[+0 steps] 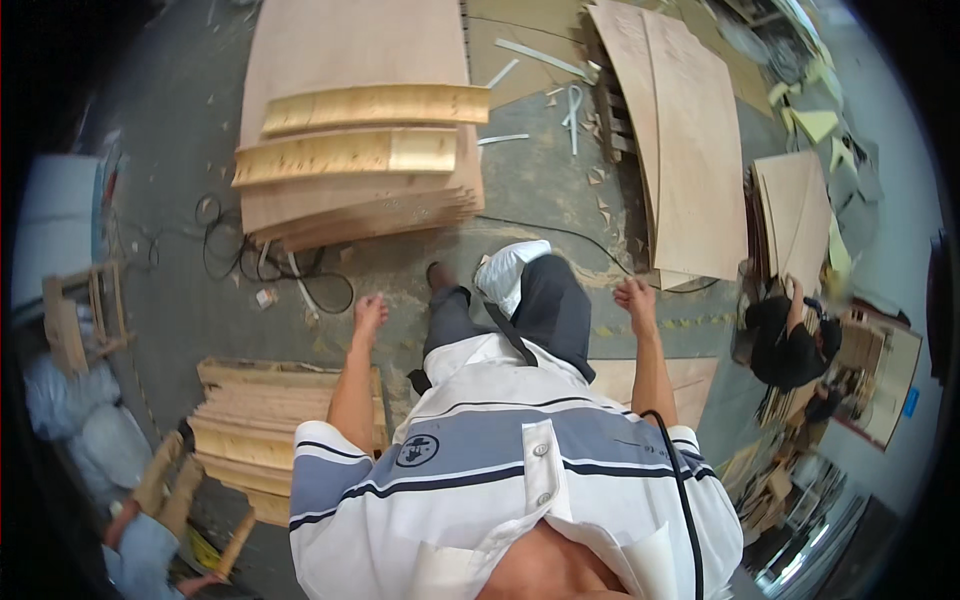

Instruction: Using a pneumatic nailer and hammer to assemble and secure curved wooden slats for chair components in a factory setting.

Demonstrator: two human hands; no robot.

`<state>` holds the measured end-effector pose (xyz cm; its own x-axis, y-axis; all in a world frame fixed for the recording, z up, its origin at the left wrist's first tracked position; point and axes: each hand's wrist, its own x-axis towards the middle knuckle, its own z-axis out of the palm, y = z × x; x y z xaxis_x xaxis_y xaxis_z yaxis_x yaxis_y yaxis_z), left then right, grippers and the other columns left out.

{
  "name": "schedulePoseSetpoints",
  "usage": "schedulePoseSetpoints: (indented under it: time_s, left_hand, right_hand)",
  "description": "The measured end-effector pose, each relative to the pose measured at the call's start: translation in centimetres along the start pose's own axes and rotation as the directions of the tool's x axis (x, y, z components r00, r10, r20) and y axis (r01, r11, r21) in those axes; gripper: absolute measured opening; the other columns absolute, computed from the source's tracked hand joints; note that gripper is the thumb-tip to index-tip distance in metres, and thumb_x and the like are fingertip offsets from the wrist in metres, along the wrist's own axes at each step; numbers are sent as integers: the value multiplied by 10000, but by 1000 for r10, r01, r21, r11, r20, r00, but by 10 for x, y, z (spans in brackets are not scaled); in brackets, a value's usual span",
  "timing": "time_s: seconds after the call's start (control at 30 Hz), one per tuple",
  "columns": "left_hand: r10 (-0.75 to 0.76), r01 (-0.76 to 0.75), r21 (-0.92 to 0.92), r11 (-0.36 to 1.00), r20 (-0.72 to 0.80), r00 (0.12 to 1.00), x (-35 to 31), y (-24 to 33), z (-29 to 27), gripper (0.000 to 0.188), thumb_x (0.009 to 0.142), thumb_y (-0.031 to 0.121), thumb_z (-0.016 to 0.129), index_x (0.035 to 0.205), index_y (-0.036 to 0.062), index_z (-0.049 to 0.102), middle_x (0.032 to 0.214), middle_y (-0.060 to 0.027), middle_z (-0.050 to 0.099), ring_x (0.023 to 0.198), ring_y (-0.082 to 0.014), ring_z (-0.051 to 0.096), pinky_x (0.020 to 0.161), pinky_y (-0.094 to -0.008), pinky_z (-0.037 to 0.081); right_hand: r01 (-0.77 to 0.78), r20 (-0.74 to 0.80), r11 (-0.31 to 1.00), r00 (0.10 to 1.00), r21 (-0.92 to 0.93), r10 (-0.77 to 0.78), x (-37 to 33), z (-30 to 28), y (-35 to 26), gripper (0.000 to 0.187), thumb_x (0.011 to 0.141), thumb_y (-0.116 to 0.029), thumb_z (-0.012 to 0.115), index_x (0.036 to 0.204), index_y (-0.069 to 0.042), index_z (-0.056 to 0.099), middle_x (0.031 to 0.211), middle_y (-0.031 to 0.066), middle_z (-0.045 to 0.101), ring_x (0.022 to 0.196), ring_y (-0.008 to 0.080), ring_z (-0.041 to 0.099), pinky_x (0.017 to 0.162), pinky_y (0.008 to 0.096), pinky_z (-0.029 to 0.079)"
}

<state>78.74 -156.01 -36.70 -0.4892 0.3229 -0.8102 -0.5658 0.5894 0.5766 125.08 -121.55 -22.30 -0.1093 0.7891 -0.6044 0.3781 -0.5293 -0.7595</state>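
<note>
My bare left hand (371, 312) this side of the rectangular tan plywood stack (355, 50), right hand (635, 297) right of it — both curled narrow

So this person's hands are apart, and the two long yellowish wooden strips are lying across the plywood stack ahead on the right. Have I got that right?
Not quite: the strips lie across the plywood stack ahead on the left, as the head view shows. The left hand and right hand are indeed apart.
</note>
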Motion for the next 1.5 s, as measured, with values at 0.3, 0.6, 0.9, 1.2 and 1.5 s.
schedulePoseSetpoints:
  time_s: [0.3, 0.6, 0.9, 1.2, 1.5]
  left_hand:
    - [43, -40, 37, 999, -103, 994, 99, 174, 76, 326, 912, 332, 593, 1089, 61, 555, 887, -43, 605, 744, -128, 587, 645, -271, 490]
    - [-694, 501, -488, 715, -409, 593, 83, 42, 202, 518, 893, 391, 521, 1254, 22, 478, 1102, -181, 554, 908, -336, 563, 727, -508, 469]
    - [-387, 334, -268, 903, -173, 906, 138, 281, 436, 419, 867, 339, 592, 1105, -2, 552, 964, -128, 582, 819, -259, 602, 669, -380, 523]
    - [-302, 60, -576, 815, -335, 892, 230, 429, 556, 256, 900, 244, 533, 1025, 22, 558, 816, -73, 587, 701, -190, 609, 578, -308, 491]
    - [-586, -117, -821, 559, -491, 644, 255, 555, 657, 360, 853, 279, 618, 1052, -17, 570, 834, -113, 592, 674, -207, 602, 548, -329, 505]
  right_hand:
    - [-583, -54, 812, 810, 37, 584, 107, -34, 60, 182, 864, -250, 564, 859, -69, 574, 667, 66, 565, 585, 152, 554, 523, 309, 462]
    - [-319, 294, 884, 857, -341, 423, 457, -82, -88, 203, 878, -229, 505, 714, -128, 571, 551, 0, 468, 472, 126, 448, 412, 295, 327]
    - [295, 17, 938, 955, -182, -297, 763, -44, -514, 307, 900, -234, 584, 1022, 46, 551, 781, 64, 576, 594, 120, 542, 516, 250, 445]
    - [549, 763, 802, 616, -237, -196, 860, 230, -647, 280, 893, -248, 598, 986, 16, 596, 766, 42, 595, 663, 122, 571, 578, 245, 463]
    - [561, 797, 611, 566, -558, 208, 992, 407, -751, 310, 897, -226, 570, 1038, 49, 547, 707, 50, 541, 602, 114, 525, 520, 266, 461]
